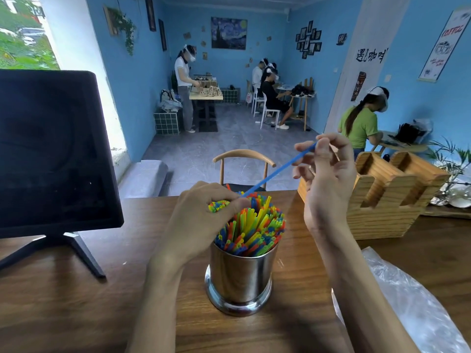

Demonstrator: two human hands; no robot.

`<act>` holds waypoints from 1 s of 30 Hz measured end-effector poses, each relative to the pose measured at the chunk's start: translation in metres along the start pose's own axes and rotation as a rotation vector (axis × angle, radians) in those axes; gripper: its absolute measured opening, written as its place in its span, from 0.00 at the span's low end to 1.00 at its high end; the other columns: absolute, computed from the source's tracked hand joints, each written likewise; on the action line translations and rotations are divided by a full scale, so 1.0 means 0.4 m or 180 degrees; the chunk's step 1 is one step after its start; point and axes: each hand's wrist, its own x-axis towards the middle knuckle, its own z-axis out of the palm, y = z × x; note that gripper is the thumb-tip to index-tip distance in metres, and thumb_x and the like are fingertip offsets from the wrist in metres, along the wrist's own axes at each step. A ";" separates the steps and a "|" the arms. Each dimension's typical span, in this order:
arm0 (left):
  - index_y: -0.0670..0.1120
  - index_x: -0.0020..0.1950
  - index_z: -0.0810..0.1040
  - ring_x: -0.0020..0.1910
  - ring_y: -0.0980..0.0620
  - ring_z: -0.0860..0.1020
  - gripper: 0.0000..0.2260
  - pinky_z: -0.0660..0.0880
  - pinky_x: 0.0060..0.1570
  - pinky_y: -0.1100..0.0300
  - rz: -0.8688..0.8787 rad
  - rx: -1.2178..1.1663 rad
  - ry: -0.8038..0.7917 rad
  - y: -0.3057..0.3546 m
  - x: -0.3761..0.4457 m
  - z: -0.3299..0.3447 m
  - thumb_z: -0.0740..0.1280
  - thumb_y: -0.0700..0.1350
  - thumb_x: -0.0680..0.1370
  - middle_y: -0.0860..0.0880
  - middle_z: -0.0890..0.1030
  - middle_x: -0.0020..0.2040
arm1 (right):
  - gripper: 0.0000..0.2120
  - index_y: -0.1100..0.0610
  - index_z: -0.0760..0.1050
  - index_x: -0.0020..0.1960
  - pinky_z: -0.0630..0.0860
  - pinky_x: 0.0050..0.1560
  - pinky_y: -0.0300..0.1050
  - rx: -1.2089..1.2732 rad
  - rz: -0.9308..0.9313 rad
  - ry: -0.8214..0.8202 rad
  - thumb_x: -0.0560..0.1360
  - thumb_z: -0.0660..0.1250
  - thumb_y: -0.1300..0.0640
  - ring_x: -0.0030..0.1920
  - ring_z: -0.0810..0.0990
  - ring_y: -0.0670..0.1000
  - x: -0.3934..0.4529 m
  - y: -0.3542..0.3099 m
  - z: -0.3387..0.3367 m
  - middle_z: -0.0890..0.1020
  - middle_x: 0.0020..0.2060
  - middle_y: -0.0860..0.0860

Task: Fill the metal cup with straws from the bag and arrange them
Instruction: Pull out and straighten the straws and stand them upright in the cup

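A shiny metal cup (239, 278) stands on the wooden table (76, 301), packed with many upright straws (257, 228) in red, yellow, green and blue. My left hand (201, 220) curls around a bunch of straws at the cup's far left side, their tips showing beside my fingers. My right hand (326, 171) is raised above and right of the cup and pinches the top end of a single blue straw (277, 171), which slants down to the bundle. A crumpled clear plastic bag (407, 304) lies at the right front.
A dark monitor on a stand (51, 154) fills the left side of the table. A wooden slotted holder (387, 197) sits at the back right. A chair back (244, 156) stands beyond the table's far edge. Several people work at tables further back.
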 end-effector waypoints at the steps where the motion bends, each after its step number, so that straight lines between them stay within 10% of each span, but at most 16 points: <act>1: 0.60 0.43 0.86 0.50 0.56 0.79 0.06 0.76 0.51 0.52 -0.0001 -0.0158 0.0181 0.006 0.000 -0.004 0.72 0.60 0.73 0.61 0.84 0.41 | 0.05 0.55 0.70 0.53 0.73 0.33 0.41 0.0071 0.0126 0.0060 0.86 0.57 0.61 0.35 0.79 0.48 0.001 0.004 -0.003 0.84 0.39 0.50; 6: 0.58 0.42 0.85 0.37 0.58 0.80 0.07 0.75 0.38 0.64 -0.0240 -0.1019 0.1565 0.020 0.006 -0.028 0.78 0.45 0.72 0.59 0.85 0.37 | 0.05 0.54 0.74 0.49 0.74 0.36 0.39 -0.0083 0.0736 -0.0191 0.84 0.62 0.58 0.38 0.79 0.48 -0.005 0.032 -0.033 0.82 0.40 0.50; 13: 0.48 0.59 0.80 0.41 0.52 0.84 0.14 0.78 0.41 0.62 -0.0285 -0.2215 0.2415 0.042 0.004 -0.049 0.75 0.45 0.74 0.51 0.87 0.42 | 0.09 0.55 0.82 0.47 0.77 0.47 0.40 -0.1616 0.0798 -0.2071 0.74 0.71 0.49 0.48 0.83 0.47 -0.020 0.058 -0.084 0.85 0.43 0.47; 22: 0.51 0.60 0.69 0.42 0.50 0.86 0.16 0.77 0.35 0.60 0.0465 -0.1797 0.2116 0.068 -0.007 -0.040 0.69 0.35 0.80 0.52 0.86 0.45 | 0.12 0.55 0.85 0.47 0.78 0.51 0.42 -0.2029 0.0762 -0.2827 0.71 0.74 0.47 0.53 0.82 0.48 -0.003 0.034 -0.093 0.84 0.49 0.49; 30: 0.51 0.57 0.72 0.38 0.48 0.86 0.15 0.78 0.38 0.64 0.0457 -0.1933 0.1368 0.075 -0.006 -0.008 0.71 0.40 0.75 0.49 0.87 0.44 | 0.04 0.46 0.81 0.54 0.77 0.46 0.43 -0.2414 0.0514 -0.1974 0.79 0.71 0.51 0.48 0.79 0.40 0.010 0.102 -0.060 0.83 0.46 0.39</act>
